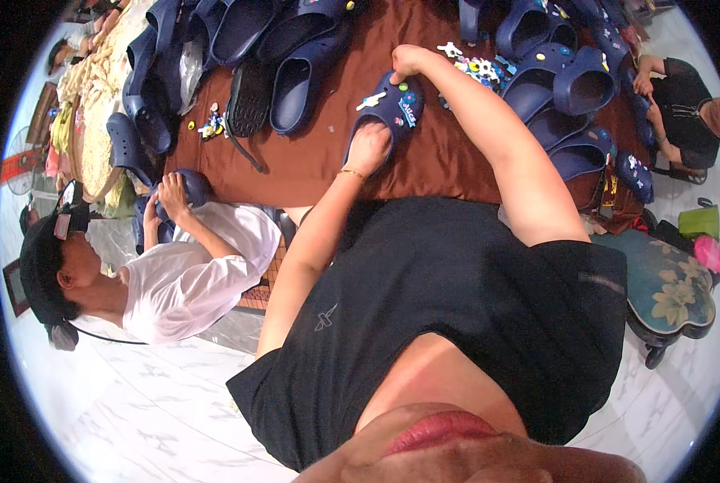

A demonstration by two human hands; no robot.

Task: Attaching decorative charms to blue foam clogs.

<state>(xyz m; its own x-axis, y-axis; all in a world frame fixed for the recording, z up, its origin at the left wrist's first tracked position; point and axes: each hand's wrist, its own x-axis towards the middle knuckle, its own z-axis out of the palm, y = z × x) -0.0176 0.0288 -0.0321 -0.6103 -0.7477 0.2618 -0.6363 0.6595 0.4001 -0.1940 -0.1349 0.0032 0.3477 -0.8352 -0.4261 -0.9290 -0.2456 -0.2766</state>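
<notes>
A navy foam clog lies toe-away on the brown cloth in front of me, with several small charms on its upper: a white one, a yellow round one, and blue and pink ones. My left hand reaches into its foot opening, so the fingers are hidden inside. At the toe, my right hand has its fingers closed against the clog's front edge; whether a charm is between them is too small to tell. Just right of that hand, a pile of loose charms, white, blue and yellow, rests on the cloth.
Navy clogs crowd the far left of the brown-covered table, and more clogs stand at right. A black sole-like piece and a small charm pile lie left. A co-worker handles a clog at left; another person sits right.
</notes>
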